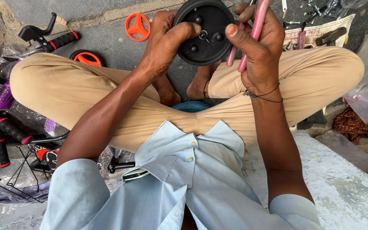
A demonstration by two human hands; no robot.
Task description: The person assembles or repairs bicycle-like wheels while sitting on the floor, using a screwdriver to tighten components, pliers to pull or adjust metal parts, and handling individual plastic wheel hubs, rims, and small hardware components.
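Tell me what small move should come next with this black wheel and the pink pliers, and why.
Probably bring the pink pliers tips onto the small metal pin at the hub of the black wheel. The left hand steadies the wheel, while the right hand holds the pliers beside it.

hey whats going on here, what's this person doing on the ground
A person sits cross-legged on the ground, seen from above. The left hand holds up a small black wheel, thumb pressed on its face near the centre hub. The right hand grips a pink-handled tool right beside the wheel. Two orange wheel parts lie on the pavement beyond the knee, and black handlebar grips and bicycle pieces sit off to the person's left.
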